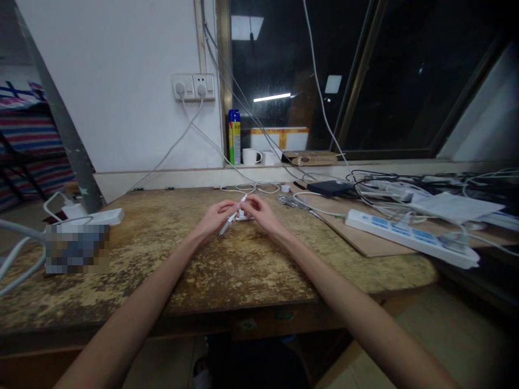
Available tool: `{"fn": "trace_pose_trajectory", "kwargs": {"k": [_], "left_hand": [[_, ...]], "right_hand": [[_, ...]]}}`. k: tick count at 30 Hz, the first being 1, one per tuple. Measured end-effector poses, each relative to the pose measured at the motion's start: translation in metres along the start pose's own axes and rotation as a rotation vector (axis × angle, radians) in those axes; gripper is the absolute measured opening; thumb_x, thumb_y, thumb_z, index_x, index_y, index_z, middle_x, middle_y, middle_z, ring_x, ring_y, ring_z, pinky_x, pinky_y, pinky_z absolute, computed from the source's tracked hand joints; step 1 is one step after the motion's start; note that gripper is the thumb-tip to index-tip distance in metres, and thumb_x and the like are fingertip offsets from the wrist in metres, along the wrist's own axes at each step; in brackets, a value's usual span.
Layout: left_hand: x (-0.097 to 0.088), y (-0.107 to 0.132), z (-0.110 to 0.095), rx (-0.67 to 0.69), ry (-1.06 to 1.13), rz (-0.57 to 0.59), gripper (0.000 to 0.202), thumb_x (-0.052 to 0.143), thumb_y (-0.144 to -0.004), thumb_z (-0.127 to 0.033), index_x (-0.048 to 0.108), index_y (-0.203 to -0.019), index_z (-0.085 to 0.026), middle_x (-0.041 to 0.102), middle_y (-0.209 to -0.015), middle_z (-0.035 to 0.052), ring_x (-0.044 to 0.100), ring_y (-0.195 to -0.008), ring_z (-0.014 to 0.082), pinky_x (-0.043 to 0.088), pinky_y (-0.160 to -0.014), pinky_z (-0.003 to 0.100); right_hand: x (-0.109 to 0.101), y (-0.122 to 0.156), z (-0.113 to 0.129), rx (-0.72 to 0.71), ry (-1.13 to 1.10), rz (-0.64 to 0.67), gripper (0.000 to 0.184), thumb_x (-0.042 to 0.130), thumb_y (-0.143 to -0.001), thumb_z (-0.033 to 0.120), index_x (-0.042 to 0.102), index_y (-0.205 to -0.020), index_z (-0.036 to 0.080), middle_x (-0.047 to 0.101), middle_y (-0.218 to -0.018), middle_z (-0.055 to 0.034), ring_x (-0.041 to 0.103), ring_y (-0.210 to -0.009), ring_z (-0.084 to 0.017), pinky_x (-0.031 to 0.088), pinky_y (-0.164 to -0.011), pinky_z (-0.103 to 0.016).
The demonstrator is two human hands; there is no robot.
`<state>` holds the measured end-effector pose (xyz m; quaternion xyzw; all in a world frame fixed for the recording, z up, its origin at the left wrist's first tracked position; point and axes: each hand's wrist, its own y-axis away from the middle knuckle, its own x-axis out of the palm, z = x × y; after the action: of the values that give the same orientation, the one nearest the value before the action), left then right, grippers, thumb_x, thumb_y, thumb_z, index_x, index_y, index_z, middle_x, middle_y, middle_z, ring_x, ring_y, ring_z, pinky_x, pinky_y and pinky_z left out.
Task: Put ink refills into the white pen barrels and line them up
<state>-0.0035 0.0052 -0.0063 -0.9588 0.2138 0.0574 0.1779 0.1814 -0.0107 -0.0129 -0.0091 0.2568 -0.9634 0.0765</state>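
Both hands meet over the middle of the worn wooden table (243, 270). A slim white pen (230, 222) slants between them, its dark tip pointing down toward me on the left. My left hand (217, 217) is closed, fingers pinched on the pen's barrel. The fingers of my right hand (261, 212) are curled round its upper end, and they partly cover it. Just below the fingertips lies a small white item (244, 215), mostly hidden by the hands; its kind I cannot make out.
On the right, a white power strip (409, 237) rests across a brown board (357, 237) amid tangled cables. A crumpled silvery wrapper (291, 202) lies behind my right hand. Another white strip (109, 217) is at left. The sill holds a spray can (234, 138) and a white mug (250, 156).
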Motion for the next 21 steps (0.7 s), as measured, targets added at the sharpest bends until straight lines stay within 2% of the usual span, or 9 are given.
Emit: {"fn": "trace_pose_trajectory", "kwargs": {"k": [3,6,9,14,18,21], "left_hand": [[0.003,0.001,-0.001,-0.014,0.004,0.003,0.042,0.074,-0.082,-0.052,0.069,-0.104,-0.016,0.073,-0.088,0.0045,0.065,-0.079,0.0167,0.048,-0.070,0.024],[0.004,-0.002,0.002,0.008,0.036,-0.037,0.042,0.071,-0.085,-0.053,0.068,-0.107,-0.017,0.073,-0.096,0.0060,0.066,-0.083,0.0167,0.049,-0.071,0.024],[-0.001,-0.006,0.007,-0.005,0.089,-0.124,0.043,0.065,-0.089,-0.055,0.066,-0.107,-0.017,0.072,-0.108,0.0096,0.068,-0.089,0.0175,0.052,-0.075,0.026],[-0.012,-0.006,0.008,-0.086,0.130,-0.256,0.039,0.061,-0.092,-0.053,0.064,-0.100,-0.016,0.072,-0.105,0.0111,0.068,-0.080,0.0158,0.055,-0.074,0.028],[-0.014,-0.005,0.007,-0.108,0.116,-0.261,0.036,0.057,-0.095,-0.050,0.066,-0.102,-0.016,0.073,-0.106,0.0108,0.068,-0.079,0.0153,0.054,-0.070,0.025],[-0.014,-0.006,0.007,-0.105,0.105,-0.243,0.037,0.056,-0.095,-0.051,0.068,-0.102,-0.016,0.073,-0.105,0.0116,0.068,-0.077,0.0156,0.054,-0.066,0.025]], "right_hand": [[0.003,0.000,0.002,-0.045,-0.020,-0.011,0.035,0.073,-0.078,0.052,0.062,-0.093,0.022,0.066,-0.086,-0.0030,0.060,-0.080,-0.018,0.051,-0.074,-0.031],[0.002,-0.001,0.005,-0.039,-0.050,-0.042,0.036,0.071,-0.079,0.052,0.061,-0.096,0.022,0.069,-0.092,-0.0043,0.063,-0.086,-0.019,0.052,-0.079,-0.032],[-0.001,-0.002,0.005,-0.007,-0.110,-0.072,0.039,0.068,-0.081,0.053,0.060,-0.104,0.023,0.071,-0.099,-0.0050,0.064,-0.083,-0.017,0.052,-0.075,-0.030],[-0.004,-0.004,0.001,0.049,-0.275,-0.121,0.037,0.067,-0.082,0.049,0.057,-0.107,0.025,0.072,-0.103,-0.0038,0.060,-0.068,-0.011,0.049,-0.064,-0.024],[-0.006,-0.005,0.001,0.120,-0.382,-0.182,0.030,0.065,-0.084,0.045,0.055,-0.106,0.027,0.070,-0.099,-0.0021,0.061,-0.074,-0.014,0.051,-0.068,-0.026],[-0.008,-0.009,0.001,0.154,-0.422,-0.241,0.022,0.060,-0.087,0.042,0.057,-0.100,0.025,0.067,-0.095,-0.0047,0.059,-0.077,-0.017,0.050,-0.066,-0.027]]}}
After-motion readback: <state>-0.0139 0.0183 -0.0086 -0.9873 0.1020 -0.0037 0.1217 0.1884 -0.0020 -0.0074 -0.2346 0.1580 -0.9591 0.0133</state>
